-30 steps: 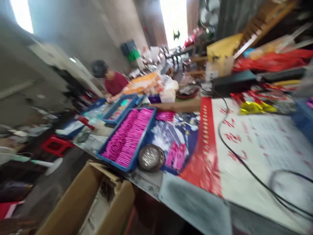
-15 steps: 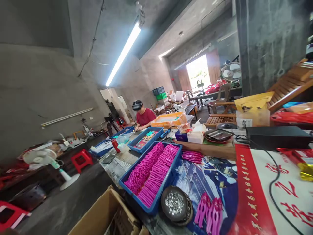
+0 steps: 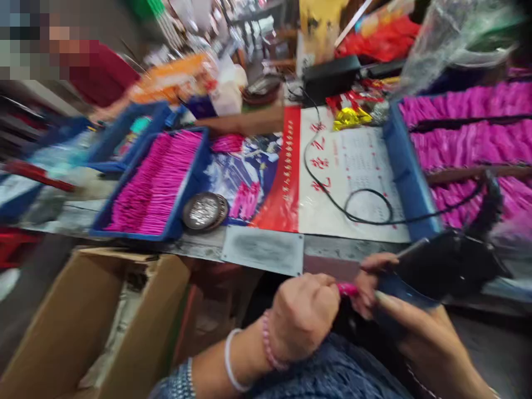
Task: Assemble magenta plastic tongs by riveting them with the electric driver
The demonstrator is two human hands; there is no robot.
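Note:
My left hand [image 3: 305,313], with a pink bead bracelet and a white bangle at the wrist, is closed around a slim pink piece [image 3: 347,289]. Only one end of that piece shows, near my right fingers. My right hand [image 3: 419,318] is wrapped round a black corded hand tool [image 3: 446,266], blurred, so its exact kind is unclear. Both hands are in front of the table edge, above my lap. Left of them on the table stand a dark round dish of clear glittering stones [image 3: 203,211] and a few pink clip-like pieces [image 3: 245,200].
A blue tray [image 3: 166,230] of pink pieces stands left, another blue tray [image 3: 397,155] at right. A black cable [image 3: 353,219] loops across the printed table cover. An open cardboard box [image 3: 137,327] sits below the edge. A co-worker in a red shirt [image 3: 103,75] is at far left.
The view has swung down and to the right. Both my hands, the black tool and the right-hand tray now show; none of them was in the earlier picture.

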